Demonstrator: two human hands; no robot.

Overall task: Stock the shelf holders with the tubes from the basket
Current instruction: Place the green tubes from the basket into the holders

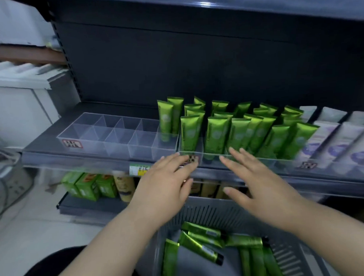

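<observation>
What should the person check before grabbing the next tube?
1. Is the left hand free? Ok: open, holds nothing.
2. Is the right hand free? Ok: open, holds nothing.
3. Are there tubes left in the basket? Ok: several lie there.
4. Are there empty slots in the clear holder? Ok: most are empty.
5. Does the tag match the tubes? Cannot tell: too blurred to read.

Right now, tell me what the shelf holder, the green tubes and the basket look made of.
Shelf holder: clear rigid plastic, probably acrylic; its dividers are see-through. Green tubes: likely flexible plastic, metallic sheen, crimped flat tops. Basket: grey matte plastic, seemingly moulded, given its slotted wall.
</observation>
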